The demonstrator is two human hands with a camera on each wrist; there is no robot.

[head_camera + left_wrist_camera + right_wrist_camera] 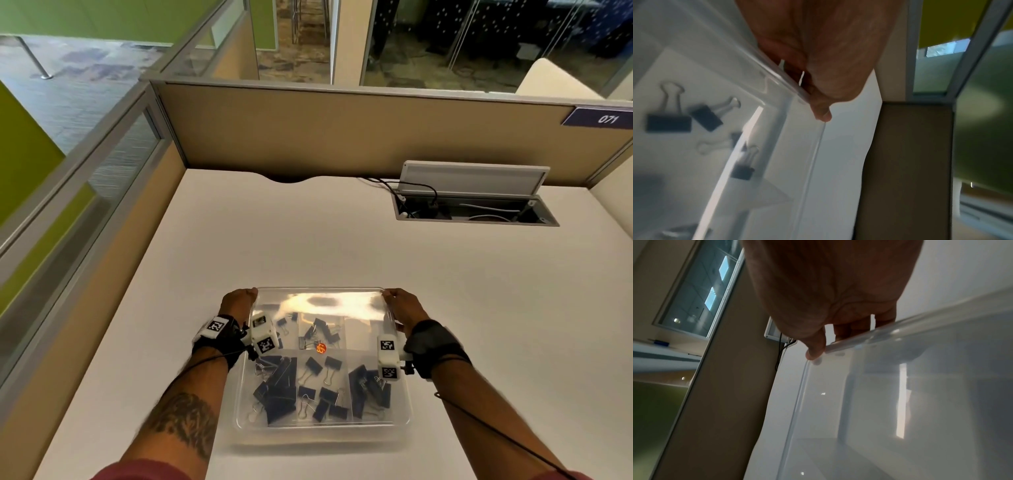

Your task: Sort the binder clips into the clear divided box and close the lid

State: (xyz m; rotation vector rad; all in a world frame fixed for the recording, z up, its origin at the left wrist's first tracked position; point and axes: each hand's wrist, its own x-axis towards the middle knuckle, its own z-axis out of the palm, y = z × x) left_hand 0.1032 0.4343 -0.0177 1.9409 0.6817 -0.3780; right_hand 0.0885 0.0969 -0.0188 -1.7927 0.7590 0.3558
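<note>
A clear divided box [239,425] sits on the white desk near me, with several black binder clips [279,389] spread over its compartments. Its clear lid [329,305] is held tilted over the far half of the box. My left hand [239,301] pinches the lid's left far corner. My right hand [402,305] pinches the right far corner. In the left wrist view my left hand [818,91] holds the lid edge [777,76], with clips [669,123] seen through the plastic. In the right wrist view my right hand [828,331] grips the lid rim [900,331].
The white desk [342,246] stretches beyond the box. An open cable hatch [476,209] with wires lies at the back right. Tan cubicle partitions [342,130] close the desk at the back and the left.
</note>
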